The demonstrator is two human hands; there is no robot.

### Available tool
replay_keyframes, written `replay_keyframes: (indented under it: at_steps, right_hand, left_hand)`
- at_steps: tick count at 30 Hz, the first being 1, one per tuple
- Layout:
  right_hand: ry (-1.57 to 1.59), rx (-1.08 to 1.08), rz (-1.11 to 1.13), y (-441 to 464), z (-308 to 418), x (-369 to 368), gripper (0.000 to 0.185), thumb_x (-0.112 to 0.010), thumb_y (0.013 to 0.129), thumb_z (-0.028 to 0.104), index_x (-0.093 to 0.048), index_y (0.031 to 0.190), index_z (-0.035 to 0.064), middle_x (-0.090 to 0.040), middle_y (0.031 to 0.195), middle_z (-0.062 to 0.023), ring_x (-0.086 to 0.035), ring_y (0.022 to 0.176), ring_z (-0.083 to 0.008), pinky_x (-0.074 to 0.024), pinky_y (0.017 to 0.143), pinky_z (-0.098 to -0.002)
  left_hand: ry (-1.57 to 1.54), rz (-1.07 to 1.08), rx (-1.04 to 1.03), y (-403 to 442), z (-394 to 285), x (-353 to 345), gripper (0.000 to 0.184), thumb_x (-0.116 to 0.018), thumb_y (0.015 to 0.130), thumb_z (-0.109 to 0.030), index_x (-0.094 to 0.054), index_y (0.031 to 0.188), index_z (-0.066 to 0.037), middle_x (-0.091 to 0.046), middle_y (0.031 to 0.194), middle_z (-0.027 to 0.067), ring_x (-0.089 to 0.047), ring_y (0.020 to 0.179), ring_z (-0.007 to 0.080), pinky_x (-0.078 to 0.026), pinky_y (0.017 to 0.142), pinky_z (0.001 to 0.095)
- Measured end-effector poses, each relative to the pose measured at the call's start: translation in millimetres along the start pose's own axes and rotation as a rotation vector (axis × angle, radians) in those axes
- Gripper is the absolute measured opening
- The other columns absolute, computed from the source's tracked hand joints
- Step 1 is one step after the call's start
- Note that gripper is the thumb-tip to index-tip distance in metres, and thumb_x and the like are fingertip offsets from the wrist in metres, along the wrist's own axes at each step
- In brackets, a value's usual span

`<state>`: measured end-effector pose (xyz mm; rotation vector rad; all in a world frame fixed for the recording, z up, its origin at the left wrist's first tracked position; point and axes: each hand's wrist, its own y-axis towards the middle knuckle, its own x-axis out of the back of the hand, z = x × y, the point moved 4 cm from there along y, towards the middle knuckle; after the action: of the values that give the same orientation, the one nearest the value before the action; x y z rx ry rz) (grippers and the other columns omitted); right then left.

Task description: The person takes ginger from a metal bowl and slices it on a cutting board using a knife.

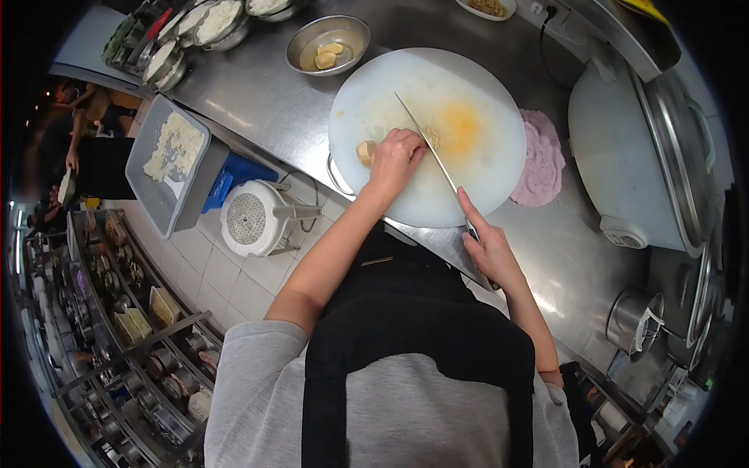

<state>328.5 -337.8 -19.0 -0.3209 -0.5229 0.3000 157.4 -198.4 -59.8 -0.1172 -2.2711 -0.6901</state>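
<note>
The right hand (pixel 491 248) grips the knife (pixel 437 160) by its handle, with one finger extended along it toward the blade. The blade lies diagonally over the round white cutting board (pixel 488 183); its tip points to the far side and its handle to the near right edge.

The left hand (pixel 395 162) is positioned on the board, directly beside the blade, with fingers bent and knuckles upward. The fingertips are hidden from view; whether they grip a piece of food cannot be told. Thin pale slices (pixel 434 140) lie at the opposite side of the blade. A separate tan chunk (pixel 364 154) rests on the board just left of the left hand. A yellow-orange stain marks the board to the right of the knife.

The board sits on a steel counter (pixel 257 90). Beyond its far left edge stands a metal bowl (pixel 307 40) containing pale yellow pieces (pixel 329 51). A pink cloth (pixel 541 160) lies at the right edge of the board, between the board and a large lidded container (pixel 612 156). A white stool (pixel 248 218) stands on the floor beside a grey tub (pixel 201 168) holding white food (pixel 175 146).
</note>
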Motion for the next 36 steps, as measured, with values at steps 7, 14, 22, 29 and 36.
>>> replay_keyframes:
  at_steps: [7,14,22,29,36]
  right_hand:
    - [-0.042,0.069,-0.043,-11.3,-4.1,-3.3,0.080,-0.048,0.081,-0.001,-0.022,0.151,0.0278,-0.060,0.075,-0.0282,-0.060,0.066,-0.0381,-0.0475,0.070,-0.0370]
    - [0.057,-0.027,0.008,11.8,-1.4,-2.3,0.080,-0.048,0.081,0.000,-0.023,0.151,0.0283,-0.059,0.116,-0.0309,-0.064,0.074,-0.0376,-0.0494,0.076,-0.0372]
    - [0.025,0.025,0.001,2.1,2.5,1.0,0.080,-0.047,0.080,0.000,-0.023,0.151,0.0283,-0.060,0.114,-0.0317,-0.063,0.074,-0.0387,-0.0487,0.077,-0.0383]
    - [-0.048,-0.016,0.022,-6.5,6.0,0.3,0.080,-0.048,0.080,-0.001,-0.024,0.151,0.0269,-0.062,0.103,-0.0331,-0.062,0.075,-0.0411,-0.0481,0.077,-0.0398]
    - [0.025,0.044,-0.004,14.6,-2.1,-1.3,0.079,-0.048,0.081,0.000,-0.023,0.151,0.0272,-0.060,0.112,-0.0327,-0.061,0.099,-0.0446,-0.0441,0.091,-0.0416]
  left_hand:
    - [0.002,0.011,0.009,-1.1,0.9,0.1,0.006,-0.070,0.074,-0.005,-0.067,0.079,-0.006,-0.064,0.083,0.0042,-0.060,0.084,0.0242,-0.051,0.067,0.0378]
    - [-0.007,0.002,-0.013,-3.0,5.1,-1.9,0.006,-0.070,0.074,-0.005,-0.067,0.079,-0.006,-0.065,0.083,0.0038,-0.060,0.084,0.0244,-0.051,0.066,0.0378]
    - [-0.005,0.004,-0.015,-2.0,3.2,-0.3,0.005,-0.070,0.074,-0.006,-0.068,0.078,-0.007,-0.065,0.083,0.0031,-0.061,0.084,0.0237,-0.051,0.066,0.0374]
    - [-0.001,0.007,0.003,-1.6,2.6,0.6,0.006,-0.070,0.073,-0.005,-0.068,0.078,-0.007,-0.065,0.083,0.0029,-0.061,0.084,0.0229,-0.051,0.067,0.0370]
    - [-0.005,-0.011,-0.018,-1.9,3.7,-1.0,0.006,-0.070,0.073,-0.005,-0.069,0.078,-0.007,-0.065,0.082,0.0034,-0.061,0.083,0.0234,-0.051,0.067,0.0372]
